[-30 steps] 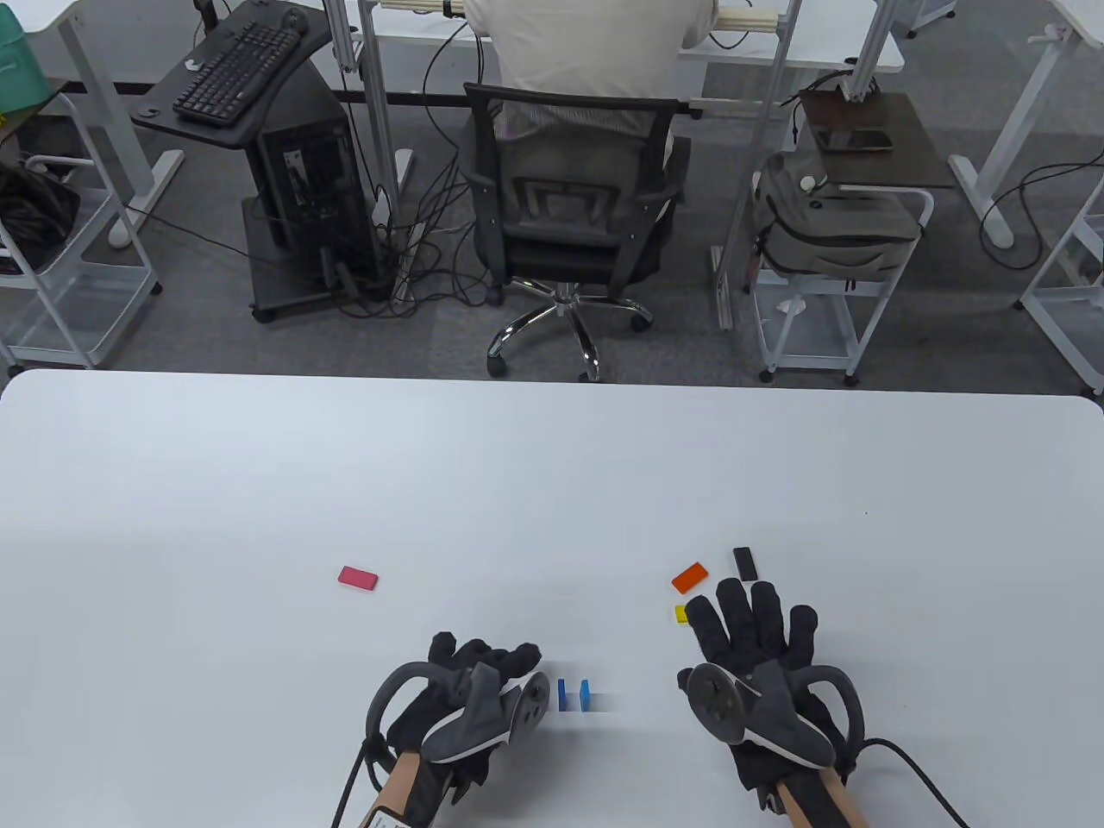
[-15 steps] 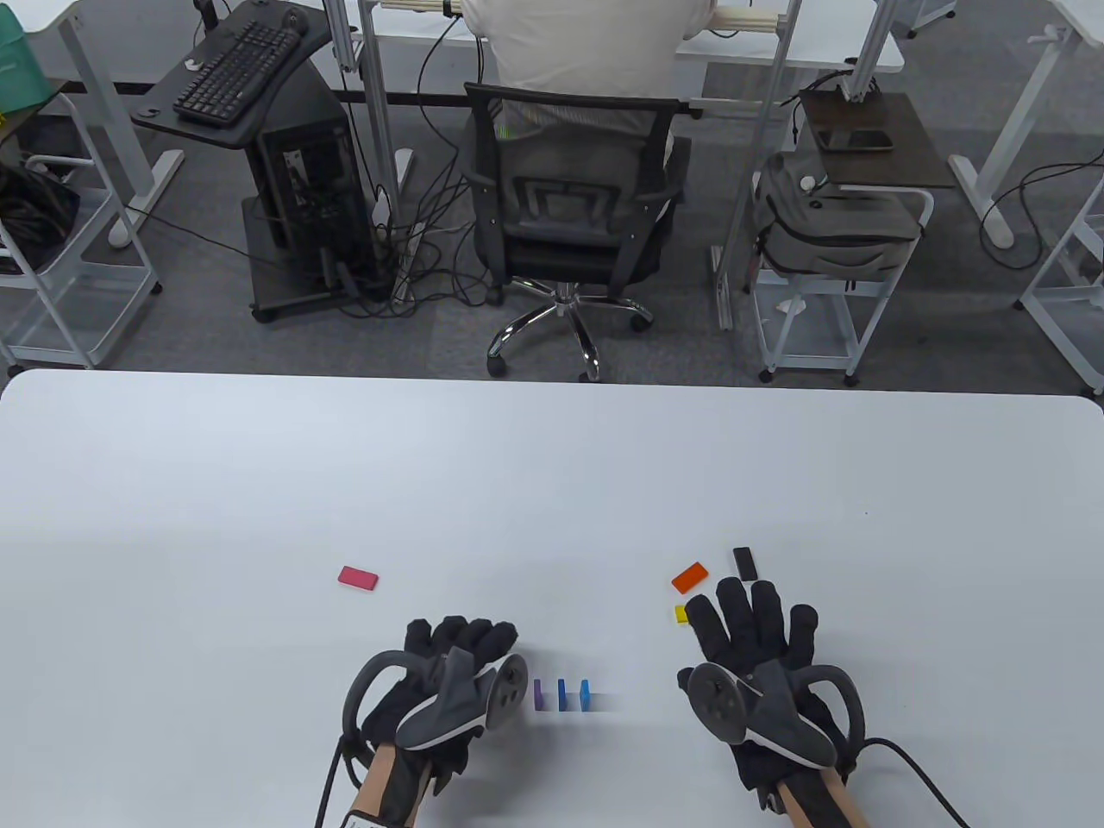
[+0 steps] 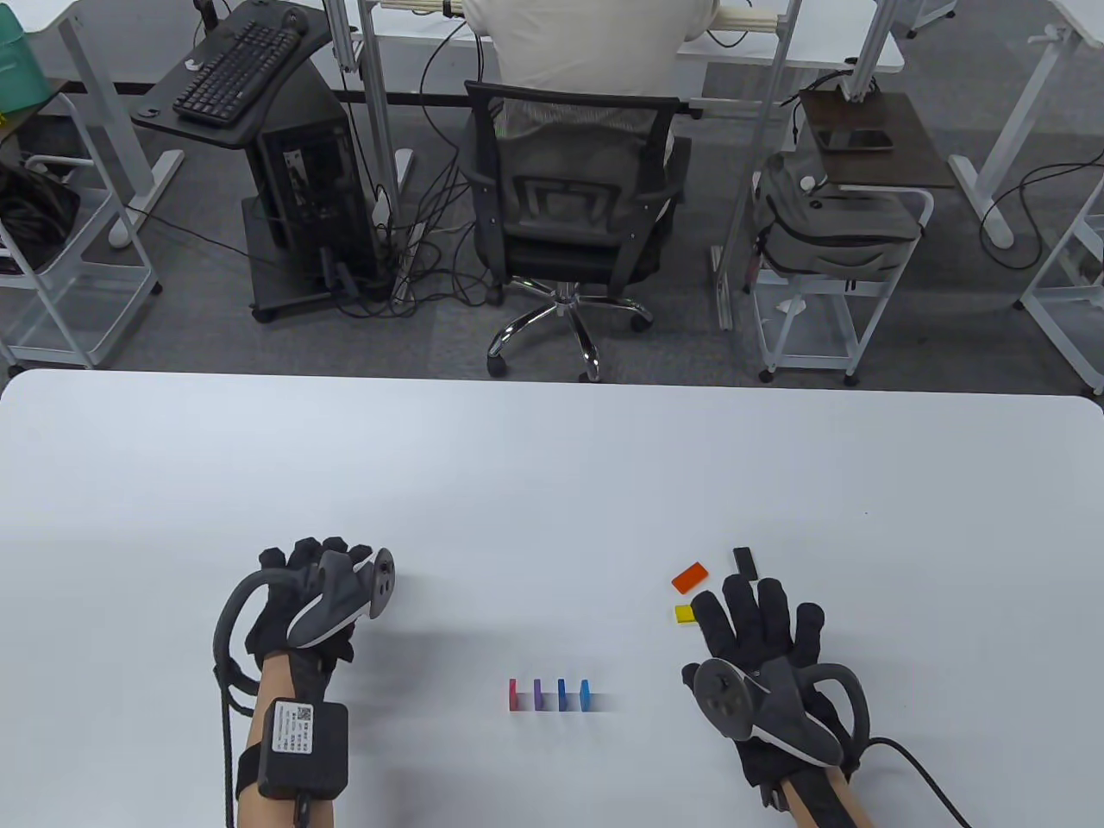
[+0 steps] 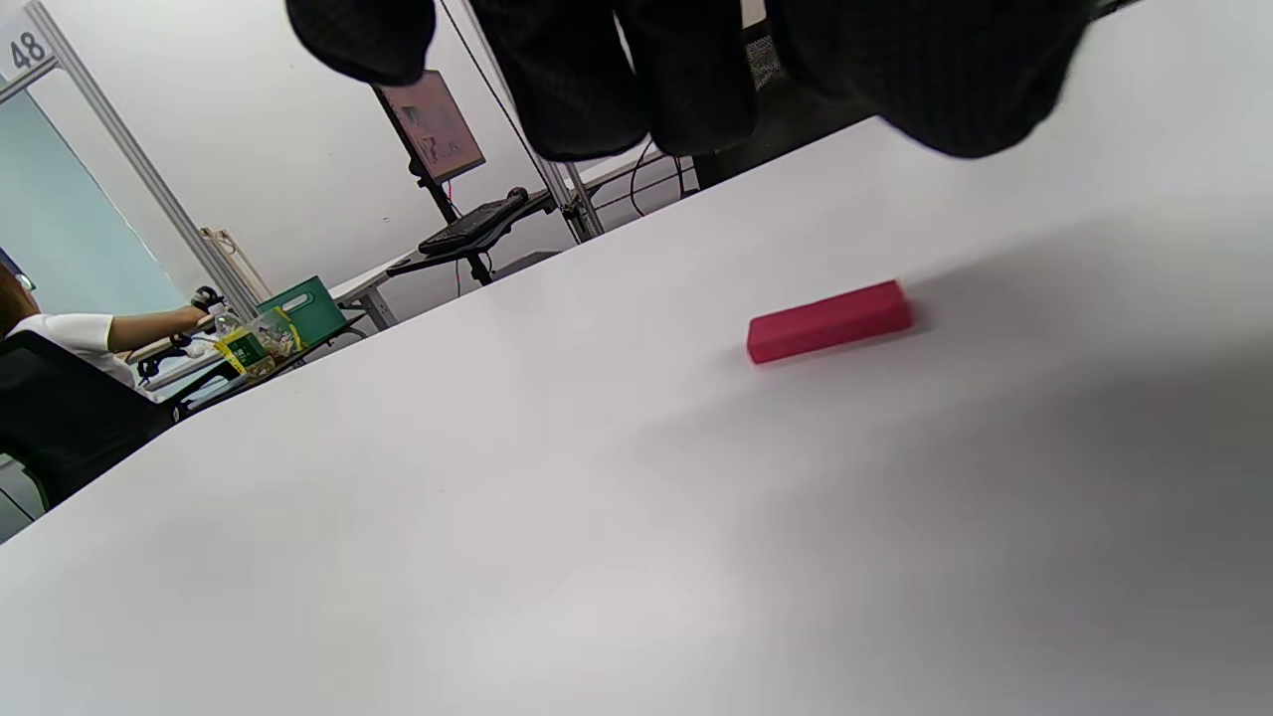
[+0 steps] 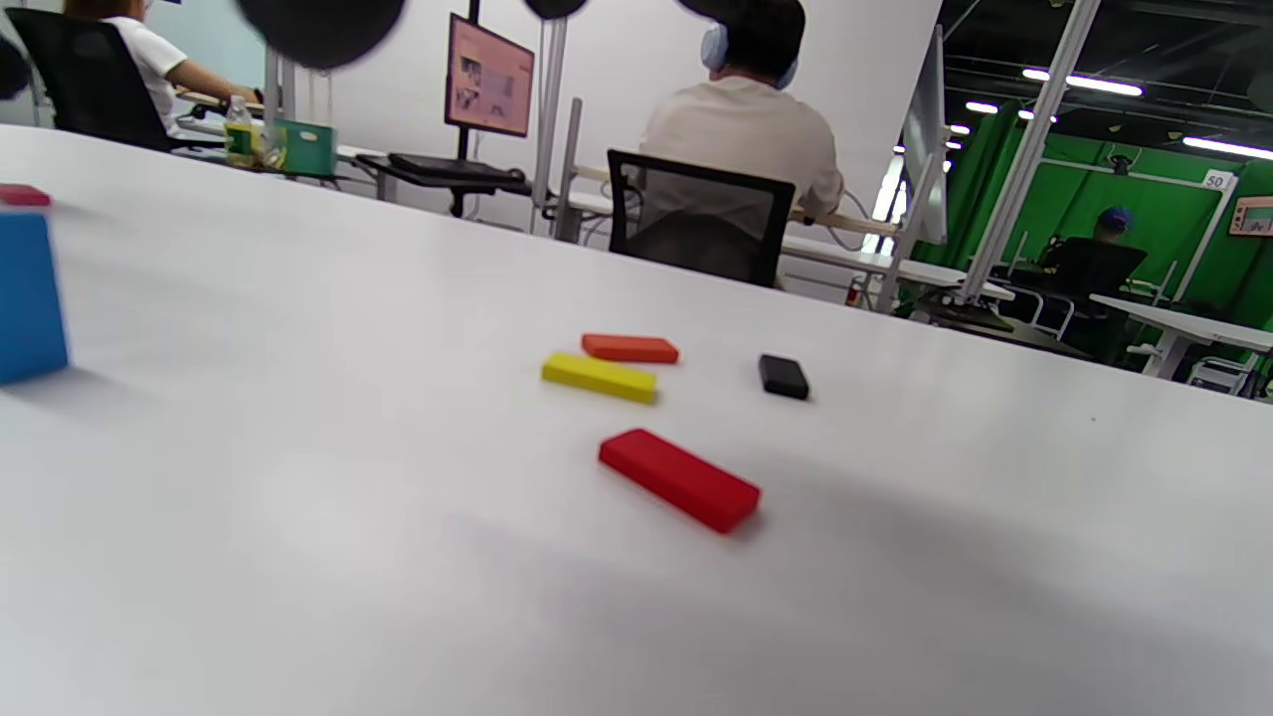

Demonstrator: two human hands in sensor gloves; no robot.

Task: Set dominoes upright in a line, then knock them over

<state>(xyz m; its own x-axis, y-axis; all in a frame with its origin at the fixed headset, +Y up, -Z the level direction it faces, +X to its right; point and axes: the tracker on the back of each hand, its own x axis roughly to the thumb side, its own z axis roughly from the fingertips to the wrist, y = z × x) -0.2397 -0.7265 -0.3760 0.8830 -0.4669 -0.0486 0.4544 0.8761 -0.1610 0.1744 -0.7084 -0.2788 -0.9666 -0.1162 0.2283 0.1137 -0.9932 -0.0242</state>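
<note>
Four dominoes stood upright in a short row near the front of the table (image 3: 552, 448): a pink domino (image 3: 513, 695), a purple one (image 3: 538, 694), a dark blue one (image 3: 562, 694) and a light blue one (image 3: 586, 693), evenly spaced and apart from each other. Judged from that, the line was partly built and nothing had been knocked over.

Five pieces lay flat. A pink spare (image 4: 829, 320) lay just beyond the left hand (image 3: 315, 595); the orange (image 3: 690, 577), yellow (image 3: 685, 613) and black (image 3: 745, 563) ones lay by the right hand (image 3: 759, 634), and a red one (image 5: 679, 478) lay there too. These remained to be stood up, then the push.

The left hand hovered over the spare with its fingers hanging above it, holding nothing; its grip looked loose and not yet closed on the piece. The right hand lay spread flat, fingers straight, gripping nothing.

The table view hid the pink spare under the left hand, while the left wrist view showed it plainly, untouched, below the fingertips (image 4: 617, 89). The red piece appeared only in the right wrist view; from above, the right hand covered it. That wrist view also showed only the light blue domino of the row, at its left edge, whereas the table view showed the row's whole spacing.
</note>
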